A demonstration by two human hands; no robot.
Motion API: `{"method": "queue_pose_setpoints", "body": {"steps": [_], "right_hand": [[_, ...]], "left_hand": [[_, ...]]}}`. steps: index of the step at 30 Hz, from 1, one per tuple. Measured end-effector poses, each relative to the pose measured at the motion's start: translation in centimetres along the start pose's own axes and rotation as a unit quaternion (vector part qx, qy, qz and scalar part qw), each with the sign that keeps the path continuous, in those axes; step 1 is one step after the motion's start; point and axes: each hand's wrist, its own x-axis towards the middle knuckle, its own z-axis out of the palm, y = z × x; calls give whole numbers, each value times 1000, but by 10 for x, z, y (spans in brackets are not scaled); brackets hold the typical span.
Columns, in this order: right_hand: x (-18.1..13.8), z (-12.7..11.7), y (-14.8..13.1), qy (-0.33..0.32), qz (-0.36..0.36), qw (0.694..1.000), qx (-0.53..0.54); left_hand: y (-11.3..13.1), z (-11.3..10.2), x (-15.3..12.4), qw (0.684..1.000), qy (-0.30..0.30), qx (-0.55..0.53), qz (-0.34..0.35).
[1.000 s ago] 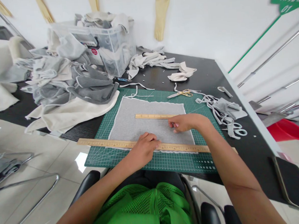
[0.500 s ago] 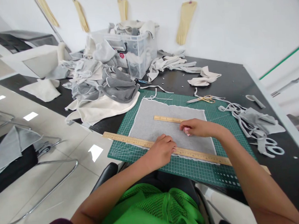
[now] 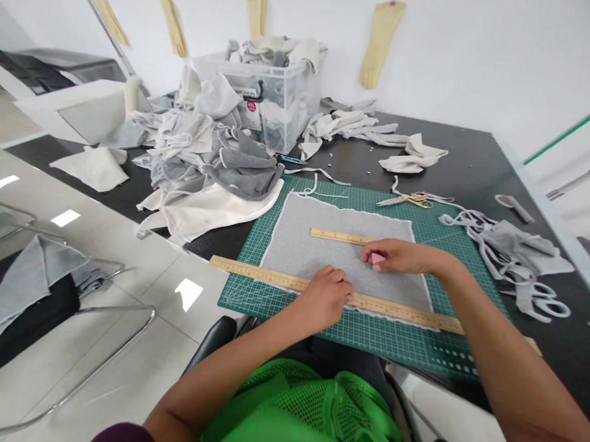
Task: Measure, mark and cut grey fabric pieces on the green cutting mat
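A grey piece of cloth [image 3: 295, 231] with ragged pale edges lies flat on a green cutting mat [image 3: 244, 291]. Across its near edge runs a long wooden ruler [image 3: 258, 273], and my left hand [image 3: 324, 299] is on it with the fingers curled, the thumb side at the ruler. My right hand [image 3: 402, 256] pinches a pink piece of tailor's chalk [image 3: 378, 258] just above the cloth. A shorter wooden ruler [image 3: 333, 235] lies on the cloth, its right end hidden by my right hand.
Gold-handled scissors [image 3: 414, 200] lie on the mat's far part. White-handled scissors [image 3: 544, 299] and grey scraps [image 3: 521, 247] are at the right. Heaped cloth [image 3: 185, 154] and a clear plastic box [image 3: 288, 101] stand at the back left. Yellow gloves [image 3: 381, 45] hang on the wall.
The whole view has shifted slightly, so things sit a little farther right. My right hand has turned a little, showing more of the chalk. My left hand stays at the long ruler.
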Motion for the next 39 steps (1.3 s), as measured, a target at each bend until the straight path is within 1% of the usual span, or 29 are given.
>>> {"method": "queue_pose_setpoints", "body": {"steps": [3,8,10,13,15,16,19,22,24,26,29,33,36,39], "right_hand": [[-2,5,-5,24,8,999,-23],[1,23,-13,124,36,989,-75],[0,29,-13,154,39,986,-60],[-3,37,-7,189,43,981,15],[-7,47,-1,239,59,967,71],[-8,53,1,281,65,953,91],[-13,75,3,369,53,917,140],[-16,93,-4,409,62,892,181],[-17,103,-14,430,66,881,185],[-19,113,-27,451,45,877,156],[-25,134,-49,475,8,877,73],[-38,163,-73,481,8,877,14],[-51,174,-78,467,17,883,-52],[-61,175,-74,454,23,883,-116]], "left_hand": [[0,-2,0,1000,5,-8,-2],[-2,-7,1,999,-14,-18,24],[-4,-9,1,999,-18,-22,36],[-7,-14,1,998,-25,-38,52],[-10,-16,0,996,-31,-50,61],[-11,-17,0,996,-35,-53,66],[-16,-16,1,995,-43,-52,80],[-18,-14,1,995,-42,-41,84],[-17,-14,1,996,-41,-26,81],[-15,-15,0,997,-32,-8,73],[-13,-18,-1,997,-18,15,67],[-16,-20,-1,997,-21,16,68],[-19,-20,-1,997,-24,4,69],[-21,-19,-1,997,-24,-3,68]]}}
